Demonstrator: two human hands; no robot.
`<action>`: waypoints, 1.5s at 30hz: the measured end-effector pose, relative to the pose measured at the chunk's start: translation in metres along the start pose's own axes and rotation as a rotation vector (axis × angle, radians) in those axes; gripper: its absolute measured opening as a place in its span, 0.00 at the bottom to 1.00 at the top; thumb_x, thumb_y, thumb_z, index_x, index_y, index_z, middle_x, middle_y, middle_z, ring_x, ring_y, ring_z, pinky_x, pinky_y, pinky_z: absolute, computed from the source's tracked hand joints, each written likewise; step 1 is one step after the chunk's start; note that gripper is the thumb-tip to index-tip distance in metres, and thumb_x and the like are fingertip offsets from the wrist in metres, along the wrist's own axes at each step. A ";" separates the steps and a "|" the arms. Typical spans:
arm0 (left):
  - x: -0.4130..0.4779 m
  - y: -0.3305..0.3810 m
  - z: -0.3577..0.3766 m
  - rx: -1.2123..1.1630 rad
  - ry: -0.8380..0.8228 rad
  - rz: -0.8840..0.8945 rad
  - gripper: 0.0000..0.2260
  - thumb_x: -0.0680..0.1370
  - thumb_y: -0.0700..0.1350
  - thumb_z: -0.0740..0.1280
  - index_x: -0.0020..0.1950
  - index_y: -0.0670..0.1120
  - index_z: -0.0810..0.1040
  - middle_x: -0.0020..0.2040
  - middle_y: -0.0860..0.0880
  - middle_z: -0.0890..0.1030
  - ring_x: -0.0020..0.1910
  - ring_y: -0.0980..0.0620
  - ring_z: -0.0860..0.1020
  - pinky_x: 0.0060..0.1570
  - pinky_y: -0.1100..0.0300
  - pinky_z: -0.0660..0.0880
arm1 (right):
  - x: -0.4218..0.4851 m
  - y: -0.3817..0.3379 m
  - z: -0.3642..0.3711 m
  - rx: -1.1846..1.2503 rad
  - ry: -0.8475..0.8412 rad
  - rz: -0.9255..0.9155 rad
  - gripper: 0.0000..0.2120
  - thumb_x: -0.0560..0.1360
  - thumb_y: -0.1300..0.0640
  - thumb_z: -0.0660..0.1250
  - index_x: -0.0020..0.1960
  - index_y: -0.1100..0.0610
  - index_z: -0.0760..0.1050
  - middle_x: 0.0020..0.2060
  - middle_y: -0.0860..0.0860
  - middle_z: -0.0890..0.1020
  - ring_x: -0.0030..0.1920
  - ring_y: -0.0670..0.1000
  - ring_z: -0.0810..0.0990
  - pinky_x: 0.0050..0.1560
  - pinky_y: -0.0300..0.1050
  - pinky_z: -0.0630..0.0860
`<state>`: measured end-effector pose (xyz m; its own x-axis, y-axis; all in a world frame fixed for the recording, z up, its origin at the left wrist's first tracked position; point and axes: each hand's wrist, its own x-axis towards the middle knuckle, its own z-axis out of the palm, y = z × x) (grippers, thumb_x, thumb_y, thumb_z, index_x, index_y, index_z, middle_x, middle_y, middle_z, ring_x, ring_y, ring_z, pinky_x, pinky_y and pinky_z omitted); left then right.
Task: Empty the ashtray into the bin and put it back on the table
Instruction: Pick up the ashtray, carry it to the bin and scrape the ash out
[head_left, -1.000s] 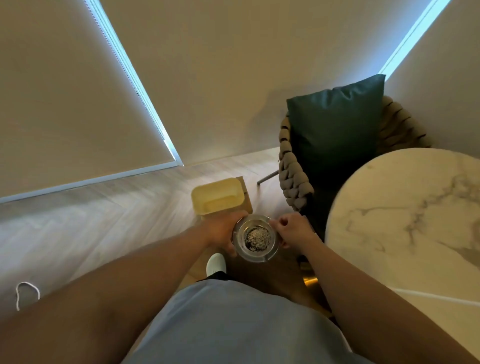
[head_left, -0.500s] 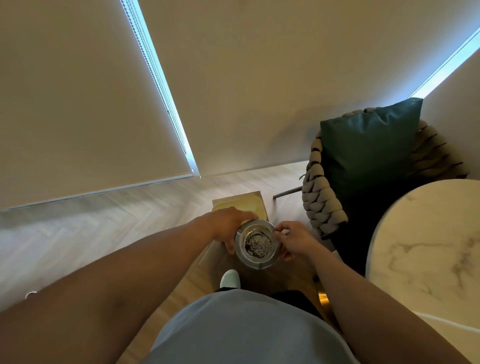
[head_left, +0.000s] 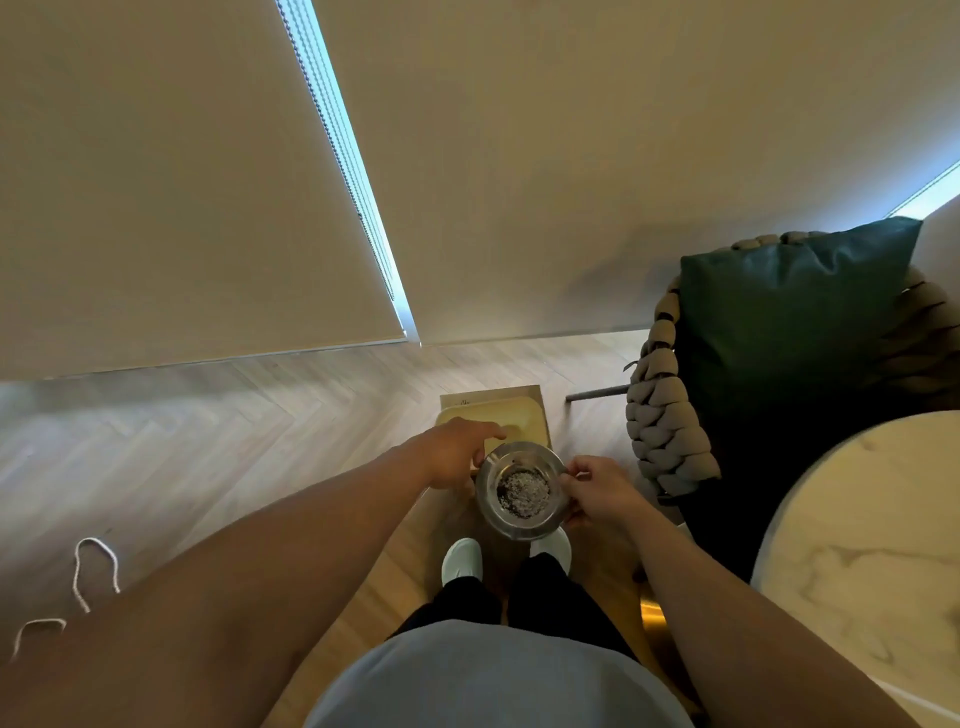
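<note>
A round glass ashtray (head_left: 521, 491) with grey ash in its middle hangs level in front of me, above the floor. My left hand (head_left: 453, 457) grips its left rim and my right hand (head_left: 597, 498) pinches its right rim. Just beyond the ashtray stands a yellow bin (head_left: 511, 423) with a wooden outer box, its opening partly hidden by my left hand. The round white marble table (head_left: 857, 561) is at the lower right.
A woven rope chair (head_left: 665, 431) with a dark green cushion (head_left: 789, 322) stands right of the bin, close to the table. My white shoes (head_left: 461, 560) are below the ashtray. A white cord (head_left: 96, 564) lies on the wooden floor at left. Roller blinds fill the back.
I have stepped closer to the bin with the ashtray held in both hands. The chair and table have slid to the right of the view, and both my shoes now show.
</note>
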<state>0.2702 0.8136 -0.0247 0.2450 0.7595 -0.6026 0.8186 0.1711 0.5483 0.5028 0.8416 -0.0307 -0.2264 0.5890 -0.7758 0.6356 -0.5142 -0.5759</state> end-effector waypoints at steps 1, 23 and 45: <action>0.002 -0.002 0.002 -0.018 0.020 -0.013 0.40 0.65 0.40 0.80 0.73 0.50 0.67 0.51 0.49 0.78 0.46 0.50 0.76 0.48 0.56 0.75 | 0.003 -0.001 -0.003 0.016 -0.002 -0.001 0.06 0.81 0.62 0.64 0.46 0.59 0.76 0.42 0.57 0.83 0.38 0.53 0.86 0.30 0.41 0.81; 0.117 -0.108 0.079 0.206 0.270 -0.215 0.44 0.65 0.59 0.76 0.75 0.48 0.59 0.69 0.47 0.69 0.65 0.46 0.70 0.62 0.49 0.71 | 0.171 0.051 -0.007 0.217 0.034 0.059 0.07 0.81 0.63 0.62 0.47 0.63 0.77 0.42 0.61 0.85 0.38 0.56 0.84 0.37 0.49 0.83; 0.245 -0.238 0.157 0.282 0.373 -0.127 0.58 0.59 0.72 0.73 0.78 0.47 0.50 0.79 0.43 0.53 0.78 0.43 0.50 0.76 0.45 0.52 | 0.341 0.130 0.052 0.298 0.021 0.040 0.07 0.81 0.60 0.63 0.48 0.58 0.79 0.44 0.58 0.86 0.44 0.58 0.86 0.39 0.48 0.83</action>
<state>0.2170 0.8605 -0.3940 -0.0268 0.9258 -0.3770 0.9516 0.1391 0.2740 0.4692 0.9433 -0.3835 -0.1883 0.5762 -0.7953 0.3984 -0.6954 -0.5981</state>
